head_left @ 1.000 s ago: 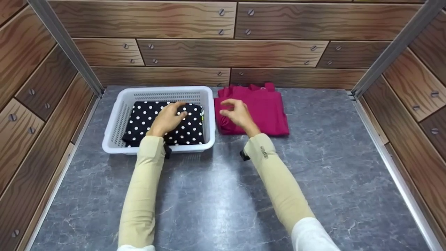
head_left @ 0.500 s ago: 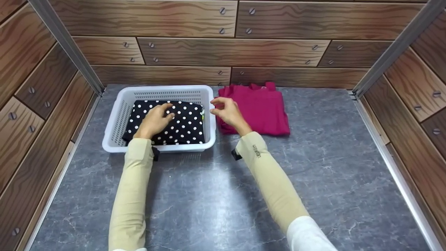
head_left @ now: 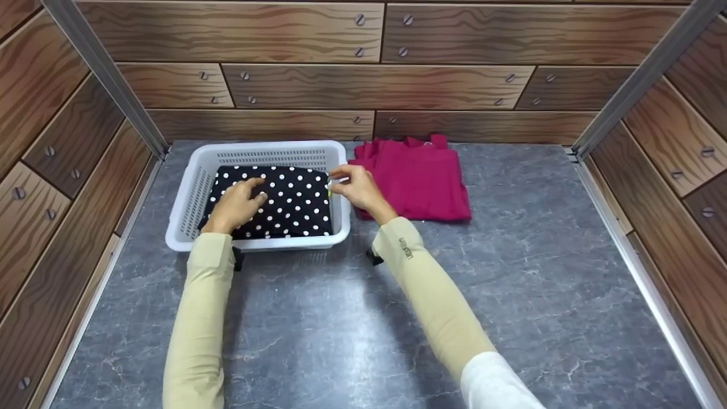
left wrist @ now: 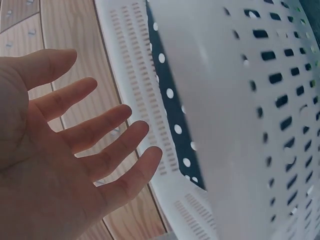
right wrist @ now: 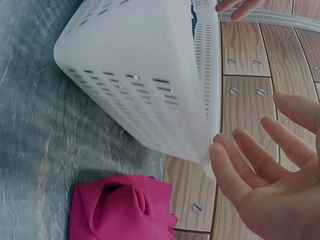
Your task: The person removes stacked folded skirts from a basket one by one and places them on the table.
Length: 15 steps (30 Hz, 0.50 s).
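A folded black cloth with white polka dots lies inside a white plastic basket. My left hand hovers over the left part of the basket, its fingers spread and loosely bent, holding nothing. In the left wrist view that hand is apart from the basket rim. At the basket's right rim is my right hand, fingers apart and holding nothing. The right wrist view has its little finger close to the rim; I cannot tell if they touch. Just right of the basket lies a folded crimson garment.
The grey marbled tabletop extends in front and to the right. Wood-patterned walls with metal corner posts enclose the back and sides. A yellow-green tag partly shows at the cloth's right edge.
Both hands have moved left: my left hand across the polka-dot cloth, my right hand from over the crimson garment to the basket's right rim. Basket and garments have stayed put.
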Motion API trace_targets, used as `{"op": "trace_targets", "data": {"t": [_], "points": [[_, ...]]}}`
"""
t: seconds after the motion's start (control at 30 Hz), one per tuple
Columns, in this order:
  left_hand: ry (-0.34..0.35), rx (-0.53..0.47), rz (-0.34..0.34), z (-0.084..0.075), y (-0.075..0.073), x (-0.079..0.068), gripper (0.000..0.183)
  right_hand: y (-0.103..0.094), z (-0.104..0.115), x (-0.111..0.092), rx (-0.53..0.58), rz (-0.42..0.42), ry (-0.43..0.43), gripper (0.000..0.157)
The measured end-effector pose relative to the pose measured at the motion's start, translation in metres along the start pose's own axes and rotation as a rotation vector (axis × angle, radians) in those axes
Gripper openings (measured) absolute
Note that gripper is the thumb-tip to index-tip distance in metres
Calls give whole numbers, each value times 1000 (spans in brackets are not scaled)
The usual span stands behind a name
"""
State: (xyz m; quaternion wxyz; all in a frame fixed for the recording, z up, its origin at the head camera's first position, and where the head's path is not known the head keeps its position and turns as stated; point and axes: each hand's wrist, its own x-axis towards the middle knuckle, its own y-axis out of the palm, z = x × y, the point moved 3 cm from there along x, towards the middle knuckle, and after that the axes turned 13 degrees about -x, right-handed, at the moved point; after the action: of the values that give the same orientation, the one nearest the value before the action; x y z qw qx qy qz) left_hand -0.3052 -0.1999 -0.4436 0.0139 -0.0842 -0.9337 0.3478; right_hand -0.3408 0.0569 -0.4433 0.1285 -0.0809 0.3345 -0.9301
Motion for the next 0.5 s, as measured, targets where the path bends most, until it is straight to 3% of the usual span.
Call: {"op": "trace_targets", "data": {"t": [0.23,0.5], "points": [[3,-26,-22,11,-4,-1,47,7,5,-1,10,86,17,42],[10,-47,-47,18,-13,-3,47,18,11,1,224,233,162,54]]}}
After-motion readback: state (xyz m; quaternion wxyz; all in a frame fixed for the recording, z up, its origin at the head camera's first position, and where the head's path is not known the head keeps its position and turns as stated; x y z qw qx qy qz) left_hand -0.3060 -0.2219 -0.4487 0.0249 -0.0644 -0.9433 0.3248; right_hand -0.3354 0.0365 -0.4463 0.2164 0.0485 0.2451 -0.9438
